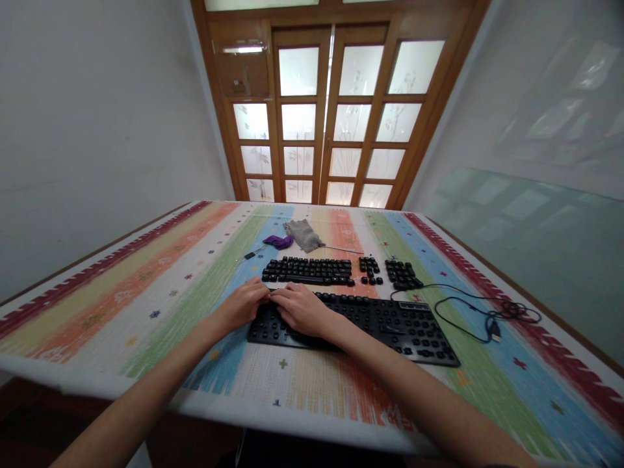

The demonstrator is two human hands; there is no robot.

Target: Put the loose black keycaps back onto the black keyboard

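A black keyboard [390, 325] lies at a slight slant on the table in front of me. Most of its keys lack caps and bare switch posts show; along its top row some caps are in place. My left hand [246, 302] is at the top left corner of the keyboard, its fingers bent into a pinch. Close against it, my right hand [299, 309] lies over the keyboard's left part with its fingertips drawn together. Whatever sits between the fingertips is too small and hidden to make out. Loose black keycaps [307, 270] are laid out in keyboard order just behind.
Further keycap groups [402, 274] lie to the right. A coiled USB cable [507, 312] spreads across the right side. Behind the keycaps are a grey cloth [303, 235], a purple cloth [279, 242], a thin rod [344, 249] and a small black-ended tool [250, 255]. A striped tablecloth [185, 292] covers the table.
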